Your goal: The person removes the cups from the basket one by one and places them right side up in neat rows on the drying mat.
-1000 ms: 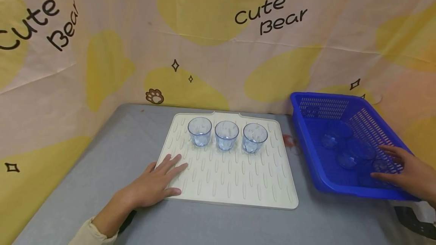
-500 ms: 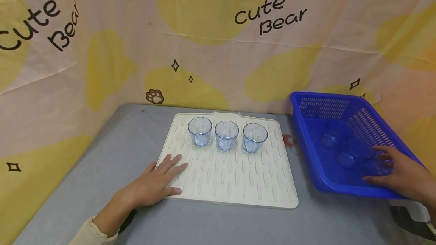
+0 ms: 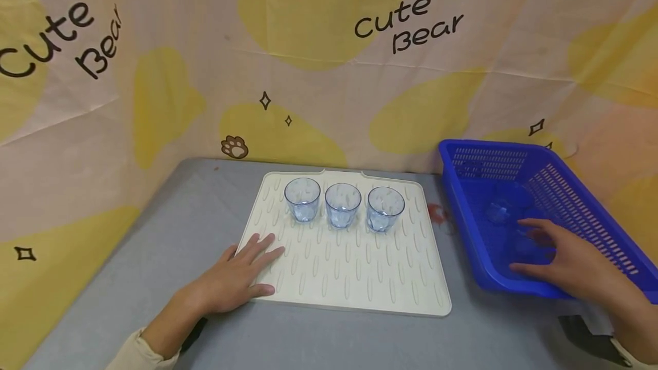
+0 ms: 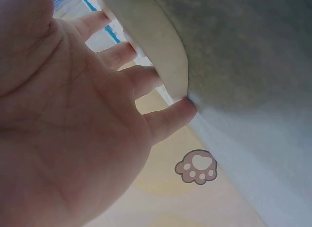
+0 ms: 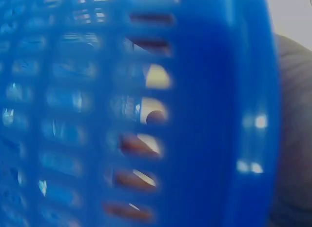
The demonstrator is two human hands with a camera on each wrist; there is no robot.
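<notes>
My left hand (image 3: 245, 274) lies flat, fingers spread, on the front-left corner of a cream ribbed mat (image 3: 360, 278); in the left wrist view its fingers (image 4: 146, 80) rest against the mat's edge (image 4: 168, 66). Three clear bluish glasses (image 3: 302, 199) (image 3: 342, 205) (image 3: 385, 209) stand upright in a row at the back of the mat. My right hand (image 3: 552, 253) reaches into a blue slotted basket (image 3: 493, 145), with thumb and fingers curved over the clear glasses (image 3: 500, 211) lying there. Whether it grips one is hidden.
The mat and basket sit on a grey table (image 3: 175, 233) against a yellow and cream "cute bear" cloth backdrop (image 3: 329, 73). A small red stain (image 3: 436, 213) marks the table between mat and basket. The right wrist view shows only the basket's blue mesh wall (image 5: 219, 114), blurred.
My right hand has slid leftward inside the basket, from its right side toward the middle. The left hand and the three glasses on the mat have stayed put.
</notes>
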